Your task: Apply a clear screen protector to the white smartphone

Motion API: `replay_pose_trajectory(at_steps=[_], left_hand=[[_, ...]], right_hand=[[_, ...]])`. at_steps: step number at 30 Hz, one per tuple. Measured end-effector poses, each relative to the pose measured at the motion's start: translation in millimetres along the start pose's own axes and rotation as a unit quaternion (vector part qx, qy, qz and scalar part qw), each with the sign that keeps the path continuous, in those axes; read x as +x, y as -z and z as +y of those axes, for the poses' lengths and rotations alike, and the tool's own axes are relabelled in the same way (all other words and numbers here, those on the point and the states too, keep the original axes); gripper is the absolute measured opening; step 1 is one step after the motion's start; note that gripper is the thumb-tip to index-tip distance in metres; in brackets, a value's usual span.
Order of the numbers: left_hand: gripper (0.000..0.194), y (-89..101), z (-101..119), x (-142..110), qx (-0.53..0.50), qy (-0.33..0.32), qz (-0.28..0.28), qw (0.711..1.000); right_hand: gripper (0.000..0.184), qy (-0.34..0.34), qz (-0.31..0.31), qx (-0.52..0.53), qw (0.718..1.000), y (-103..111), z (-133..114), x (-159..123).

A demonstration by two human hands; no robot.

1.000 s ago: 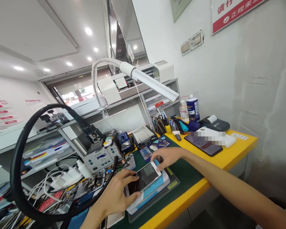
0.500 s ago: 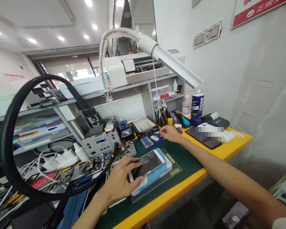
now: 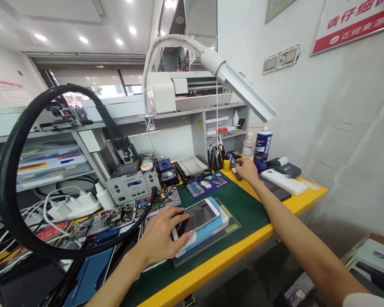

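A white-framed smartphone [image 3: 200, 216] with a dark screen lies on a blue-and-white box [image 3: 211, 229]. The box sits on a grey mesh-patterned mat [image 3: 232, 226]. My left hand [image 3: 166, 232] grips the phone's left end, thumb on the near edge and fingers on the far one. Farther back, my right hand [image 3: 248, 170] reaches among small tools beside a yellow bottle [image 3: 226, 164]. Its fingers are bent together, and what they hold, if anything, is too small to make out. A purple mat [image 3: 200, 192] with small flat pieces lies left of that hand.
A hot-air station [image 3: 134, 189] stands at the left, its thick black hose [image 3: 9, 170] looping in front. Opened phone boards [image 3: 115, 217] and cables crowd that side. A spray can [image 3: 263, 145], a white power-bank-like block [image 3: 283, 181] and a dark phone [image 3: 277, 189] are at the right.
My right hand has moved from above the purple mat to the right, over to the small tools near the bottles. My left hand stays on the smartphone. The view has shifted slightly.
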State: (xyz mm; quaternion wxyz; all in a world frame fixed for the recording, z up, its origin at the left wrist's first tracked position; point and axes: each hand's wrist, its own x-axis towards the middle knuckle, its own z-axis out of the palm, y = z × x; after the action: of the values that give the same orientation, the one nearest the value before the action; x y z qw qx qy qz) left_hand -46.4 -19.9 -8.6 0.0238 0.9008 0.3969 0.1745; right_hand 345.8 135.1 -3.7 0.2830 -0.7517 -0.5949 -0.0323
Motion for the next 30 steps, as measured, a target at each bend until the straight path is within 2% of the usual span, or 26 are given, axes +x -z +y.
replay_pose_trajectory(at_steps=[5,9,17,19,22,26,30], left_hand=[[0.053,3.1,2.3,-0.6,-0.004,0.018,-0.022,1.000],[0.053,1.2,0.0,-1.1,0.009,0.010,-0.018,1.000],[0.051,-2.3,-3.8,-1.1,0.019,-0.008,0.003,1.000],[0.050,-3.1,-4.1,-1.1,0.020,-0.010,0.006,1.000],[0.050,-3.7,-3.7,-1.5,0.022,-0.015,0.013,1.000],[0.048,-2.1,-1.6,-0.9,0.020,-0.010,0.014,1.000],[0.050,0.0,0.3,0.6,0.031,-0.003,0.011,0.999]], right_hand=[[0.038,0.007,-0.043,-0.058,0.997,-15.2,0.9,-2.6],[0.037,-0.004,-0.051,-0.081,0.995,-23.0,-0.7,-6.6],[0.037,-0.009,-0.023,-0.020,0.999,-12.1,-3.5,-6.7],[0.036,0.013,-0.031,0.023,0.999,-7.4,-10.4,-8.8],[0.033,0.075,-0.084,0.110,0.987,-3.6,-27.7,-17.5],[0.032,0.148,-0.161,0.212,0.953,-4.2,-56.1,-40.5],[0.034,0.212,-0.195,0.272,0.918,-1.7,-76.6,-66.9]])
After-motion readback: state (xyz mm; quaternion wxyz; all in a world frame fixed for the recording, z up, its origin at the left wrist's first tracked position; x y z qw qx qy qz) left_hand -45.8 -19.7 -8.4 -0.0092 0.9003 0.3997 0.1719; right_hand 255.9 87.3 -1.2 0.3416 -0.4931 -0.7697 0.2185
